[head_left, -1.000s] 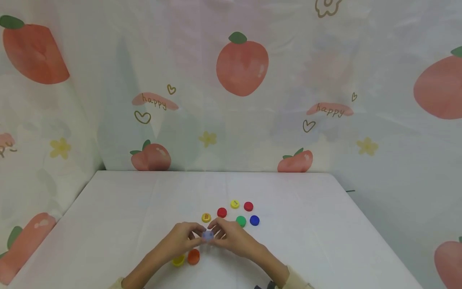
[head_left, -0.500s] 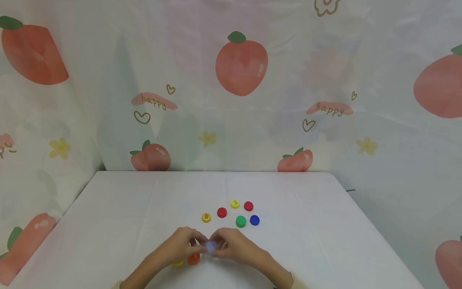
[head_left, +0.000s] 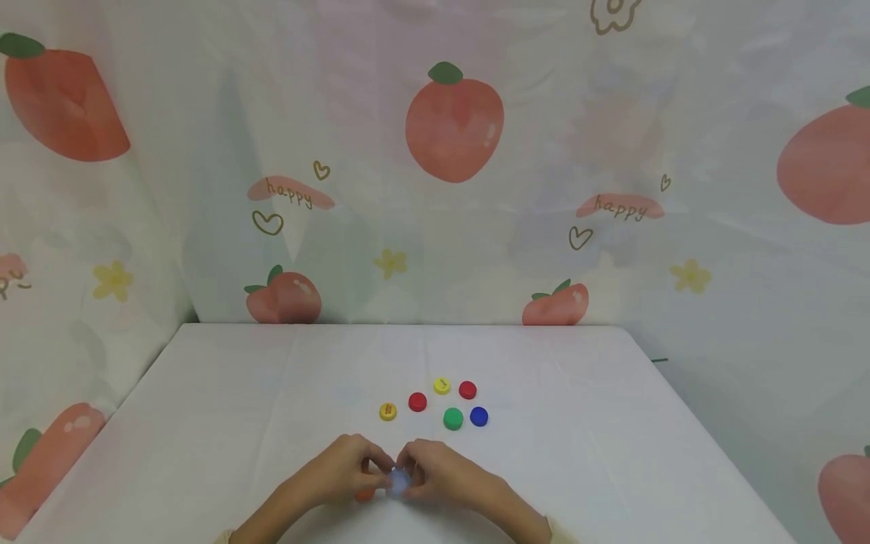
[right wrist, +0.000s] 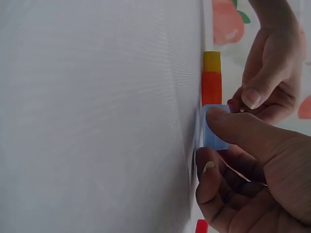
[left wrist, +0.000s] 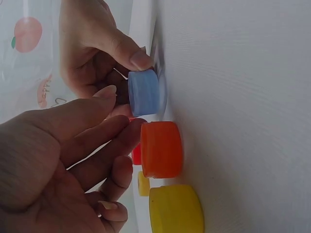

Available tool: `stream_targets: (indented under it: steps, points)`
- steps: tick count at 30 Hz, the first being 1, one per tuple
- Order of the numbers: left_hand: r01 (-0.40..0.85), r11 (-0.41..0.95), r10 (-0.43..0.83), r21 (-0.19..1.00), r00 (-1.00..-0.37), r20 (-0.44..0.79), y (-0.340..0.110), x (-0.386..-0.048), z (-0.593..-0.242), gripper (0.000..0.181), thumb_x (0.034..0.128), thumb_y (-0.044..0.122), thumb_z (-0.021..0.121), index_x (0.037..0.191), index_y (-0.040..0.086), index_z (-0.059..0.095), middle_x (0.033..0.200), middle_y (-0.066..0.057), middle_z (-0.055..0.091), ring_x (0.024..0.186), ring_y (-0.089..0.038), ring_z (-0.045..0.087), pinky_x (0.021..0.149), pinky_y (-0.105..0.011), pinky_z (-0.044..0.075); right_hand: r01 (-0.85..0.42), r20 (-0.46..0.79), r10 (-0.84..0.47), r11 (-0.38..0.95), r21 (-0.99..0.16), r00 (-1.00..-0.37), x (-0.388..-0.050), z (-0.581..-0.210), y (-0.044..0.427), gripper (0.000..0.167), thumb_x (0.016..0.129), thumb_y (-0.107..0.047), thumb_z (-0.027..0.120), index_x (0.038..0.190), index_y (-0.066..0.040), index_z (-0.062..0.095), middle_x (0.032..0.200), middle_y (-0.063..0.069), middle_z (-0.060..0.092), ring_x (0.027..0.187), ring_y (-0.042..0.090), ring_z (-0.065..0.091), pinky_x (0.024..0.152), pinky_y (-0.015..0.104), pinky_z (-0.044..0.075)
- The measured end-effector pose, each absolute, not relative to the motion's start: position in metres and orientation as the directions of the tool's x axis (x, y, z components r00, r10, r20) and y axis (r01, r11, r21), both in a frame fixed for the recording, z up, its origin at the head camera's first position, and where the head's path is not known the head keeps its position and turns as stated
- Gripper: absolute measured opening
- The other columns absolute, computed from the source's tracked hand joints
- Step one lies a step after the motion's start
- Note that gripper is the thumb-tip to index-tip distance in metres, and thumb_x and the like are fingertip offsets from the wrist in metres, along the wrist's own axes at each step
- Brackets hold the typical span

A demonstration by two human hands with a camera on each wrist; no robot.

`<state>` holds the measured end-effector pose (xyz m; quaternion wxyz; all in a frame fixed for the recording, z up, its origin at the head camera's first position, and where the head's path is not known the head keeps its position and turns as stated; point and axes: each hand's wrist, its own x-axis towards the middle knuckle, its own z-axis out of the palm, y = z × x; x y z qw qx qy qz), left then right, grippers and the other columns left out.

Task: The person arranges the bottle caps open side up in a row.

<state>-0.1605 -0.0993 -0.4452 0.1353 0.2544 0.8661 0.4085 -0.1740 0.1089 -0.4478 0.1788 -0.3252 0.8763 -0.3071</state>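
Note:
A light blue bottle cap point(left wrist: 144, 93) is pinched by my right hand point(head_left: 445, 472), thumb against its side, close above or on the white tabletop; I cannot tell which. My left hand point(head_left: 343, 470) is on the cap's other side. In the left wrist view, the left thumb stands slightly apart from the cap, and the fingers reach just beside it, loosely bent. Right beside the blue cap is an orange bottle cap point(left wrist: 162, 149), with a yellow bottle cap point(left wrist: 177, 209) following in line. The left hand mostly hides these two in the head view.
Farther back on the table point(head_left: 578, 453) lie several caps: an orange-yellow one point(head_left: 388, 412), a red one point(head_left: 418, 402), a yellow one point(head_left: 442, 385), another red one point(head_left: 467, 390), a green one point(head_left: 453, 418) and a dark blue one point(head_left: 479, 416). A fruit-printed curtain point(head_left: 367, 227) hangs behind.
Both hands have come down toward the near side of the table with the light blue cap, bringing it beside the orange cap. The caps at the back have stayed put.

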Motion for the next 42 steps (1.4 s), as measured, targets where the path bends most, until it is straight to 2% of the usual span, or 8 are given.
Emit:
stream_targets:
  steps: [13,18,25,30,35,39,42]
  points:
    - [0.329,0.518,0.574,0.79,-0.818,-0.036,-0.099,-0.16,-0.45,0.019,0.0803,0.016,0.075,0.096,0.005,0.074,0.082,0.011,0.068,0.057,-0.004,0.051,0.052,-0.02,0.043,-0.456,-0.152,-0.672,0.633,-0.626,-0.724,-0.174,-0.45,0.106,0.029,0.078,-0.014,0.078,0.1,-0.015,0.059,0.08,-0.012,0.051,0.07,0.002,0.05,0.065,0.015,0.046]
    - [0.328,0.544,0.56,0.773,-0.828,-0.043,-0.099,-0.16,-0.446,0.019,0.0801,0.017,0.075,0.095,0.006,0.073,0.082,0.01,0.067,0.066,-0.006,0.052,0.062,-0.021,0.046,-0.432,-0.179,-0.665,0.642,-0.633,-0.725,-0.175,-0.451,0.106,0.033,0.078,-0.016,0.078,0.105,-0.015,0.06,0.08,-0.012,0.051,0.07,0.002,0.05,0.064,0.016,0.046]
    - [0.335,0.594,0.506,0.731,-0.862,-0.016,-0.101,-0.164,-0.443,0.016,0.0816,0.024,0.074,0.093,0.013,0.071,0.08,0.014,0.061,0.072,-0.011,0.048,0.064,-0.026,0.042,-0.382,-0.21,-0.679,0.611,-0.694,-0.704,-0.18,-0.451,0.11,0.036,0.081,-0.024,0.076,0.112,-0.014,0.06,0.084,-0.012,0.055,0.073,0.003,0.054,0.067,0.017,0.048]
    - [0.349,0.626,0.455,0.697,-0.89,0.036,-0.104,-0.172,-0.442,0.016,0.0827,0.027,0.073,0.095,0.017,0.07,0.083,0.014,0.061,0.077,-0.013,0.048,0.068,-0.029,0.043,-0.412,-0.151,-0.676,0.594,-0.691,-0.721,-0.188,-0.447,0.115,0.034,0.084,-0.033,0.071,0.111,-0.013,0.062,0.086,-0.012,0.057,0.076,0.002,0.055,0.069,0.017,0.048]
    - [0.321,0.661,0.374,0.678,-0.925,0.074,-0.109,-0.183,-0.443,0.015,0.0851,0.018,0.07,0.099,0.012,0.068,0.087,0.009,0.062,0.079,-0.014,0.05,0.071,-0.029,0.047,-0.448,-0.064,-0.637,0.607,-0.657,-0.769,-0.201,-0.439,0.116,0.024,0.088,-0.022,0.067,0.107,-0.009,0.063,0.087,-0.011,0.058,0.077,0.003,0.055,0.069,0.017,0.048]
    - [0.261,0.687,0.324,0.679,-0.946,0.036,-0.112,-0.186,-0.445,0.015,0.0854,0.009,0.067,0.1,0.01,0.068,0.087,0.005,0.061,0.077,-0.015,0.051,0.07,-0.029,0.049,-0.457,-0.023,-0.601,0.631,-0.627,-0.799,-0.21,-0.436,0.115,0.02,0.088,-0.015,0.066,0.106,-0.007,0.064,0.088,-0.008,0.059,0.078,0.004,0.054,0.067,0.016,0.048]
    - [0.224,0.703,0.29,0.675,-0.957,0.015,-0.114,-0.188,-0.443,0.017,0.0841,0.01,0.069,0.101,0.009,0.067,0.087,0.003,0.061,0.075,-0.015,0.052,0.068,-0.028,0.05,-0.454,-0.006,-0.58,0.644,-0.616,-0.815,-0.216,-0.435,0.113,0.021,0.087,-0.012,0.067,0.107,-0.006,0.064,0.093,-0.003,0.062,0.082,0.007,0.057,0.068,0.016,0.049]
